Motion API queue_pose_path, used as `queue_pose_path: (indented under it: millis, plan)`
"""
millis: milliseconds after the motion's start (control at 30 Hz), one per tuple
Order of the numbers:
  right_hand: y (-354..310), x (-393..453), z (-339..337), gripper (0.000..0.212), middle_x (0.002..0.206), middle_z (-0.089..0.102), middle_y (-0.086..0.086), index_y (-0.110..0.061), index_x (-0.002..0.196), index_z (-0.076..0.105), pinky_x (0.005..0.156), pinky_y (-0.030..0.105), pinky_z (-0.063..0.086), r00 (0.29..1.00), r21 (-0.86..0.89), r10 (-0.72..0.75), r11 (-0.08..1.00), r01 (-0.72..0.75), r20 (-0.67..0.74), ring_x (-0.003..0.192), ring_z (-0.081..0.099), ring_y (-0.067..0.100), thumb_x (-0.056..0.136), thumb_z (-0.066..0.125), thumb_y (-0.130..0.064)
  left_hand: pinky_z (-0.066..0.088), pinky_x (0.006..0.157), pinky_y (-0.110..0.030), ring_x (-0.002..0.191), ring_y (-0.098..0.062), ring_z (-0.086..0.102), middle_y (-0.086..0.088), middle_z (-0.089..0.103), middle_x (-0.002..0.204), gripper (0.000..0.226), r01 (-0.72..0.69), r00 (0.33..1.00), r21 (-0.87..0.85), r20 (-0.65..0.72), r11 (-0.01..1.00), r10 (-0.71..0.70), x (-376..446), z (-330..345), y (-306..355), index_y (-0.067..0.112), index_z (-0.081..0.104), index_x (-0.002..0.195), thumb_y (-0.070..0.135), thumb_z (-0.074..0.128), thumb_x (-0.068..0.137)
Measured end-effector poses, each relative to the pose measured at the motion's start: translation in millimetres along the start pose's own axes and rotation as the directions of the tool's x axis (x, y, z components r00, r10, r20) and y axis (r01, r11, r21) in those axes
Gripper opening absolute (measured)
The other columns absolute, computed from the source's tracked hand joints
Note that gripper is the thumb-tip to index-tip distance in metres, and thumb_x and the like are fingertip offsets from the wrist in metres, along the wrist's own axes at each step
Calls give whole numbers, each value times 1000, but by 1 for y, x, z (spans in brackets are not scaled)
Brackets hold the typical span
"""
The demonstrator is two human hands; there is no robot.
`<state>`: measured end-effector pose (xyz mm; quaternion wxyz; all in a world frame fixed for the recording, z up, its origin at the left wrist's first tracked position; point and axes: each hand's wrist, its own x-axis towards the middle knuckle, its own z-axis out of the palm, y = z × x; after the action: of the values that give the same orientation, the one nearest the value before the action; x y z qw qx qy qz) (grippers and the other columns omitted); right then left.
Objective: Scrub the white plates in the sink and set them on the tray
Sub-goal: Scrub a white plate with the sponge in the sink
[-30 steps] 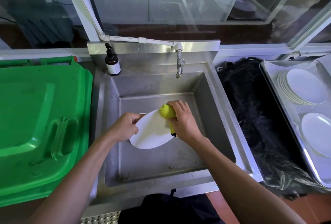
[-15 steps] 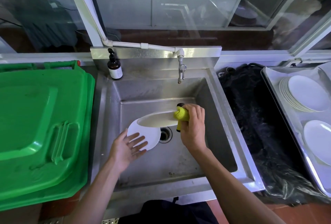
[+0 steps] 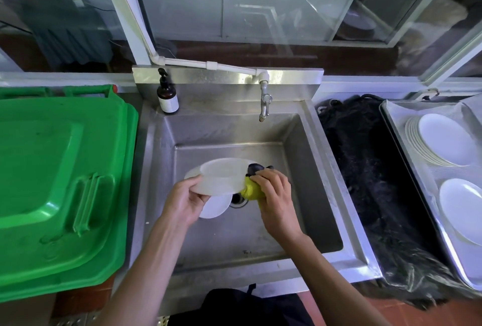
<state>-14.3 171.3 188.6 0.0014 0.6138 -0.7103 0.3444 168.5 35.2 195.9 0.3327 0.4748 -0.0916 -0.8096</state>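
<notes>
White plate (image 3: 221,177) tilted, slightly blurred, perhaps wet, sponge (image 3: 251,190) at rim

Left hand (image 3: 186,199) grips plate (image 3: 221,175); right hand (image 3: 273,195) presses sponge (image 3: 251,190) against it.

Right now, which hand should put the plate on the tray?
Probably the left hand: it grips the round white plate. The right hand holds the yellow sponge, though the metal tray lies rightward.

lower plate (image 3: 214,207) partly hidden beneath left hand (image 3: 185,199), tray (image 3: 396,127) cut off right
</notes>
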Motion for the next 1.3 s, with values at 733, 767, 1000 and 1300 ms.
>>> queue_pose_path:
  millis: [733, 767, 1000, 1300]
  plan:
    - [-56, 20, 32, 45, 155, 39, 2, -12, 149, 45, 119, 42, 27, 884, 247, 377, 861, -444, 277, 144, 30, 19, 104, 48, -15, 54, 83, -44, 97, -32, 69, -16, 73, 116, 38, -166, 983, 207, 112, 964, 146, -19, 5, -23, 9, 66, 127, -2, 60, 91]
    - [-56, 19, 33, 45, 155, 39, 1, -13, 148, 45, 118, 43, 28, 878, 250, 393, 853, -459, 273, 144, 30, 18, 104, 47, -15, 55, 80, -42, 95, -32, 70, -15, 74, 114, 38, -163, 983, 204, 112, 965, 143, -19, 6, -24, 10, 67, 126, -2, 60, 91]
    - [-75, 12, 37, 44, 153, 42, 0, -14, 148, 47, 118, 36, 28, 910, 250, 362, 880, -405, 200, 142, 33, 17, 104, 45, -15, 57, 73, -35, 94, -25, 71, -13, 72, 116, 31, -141, 986, 107, 109, 984, 130, -18, 12, -25, 10, 66, 125, 6, 55, 97]
    - [-73, -1, 42, 46, 161, 32, 1, -12, 151, 40, 124, 39, 18, 901, 204, 382, 884, -421, 205, 152, 21, 21, 106, 42, -18, 54, 98, -47, 124, -38, 62, -23, 63, 135, 41, -145, 981, 16, 133, 989, 142, -15, 4, -12, 2, 53, 142, 11, 50, 102]
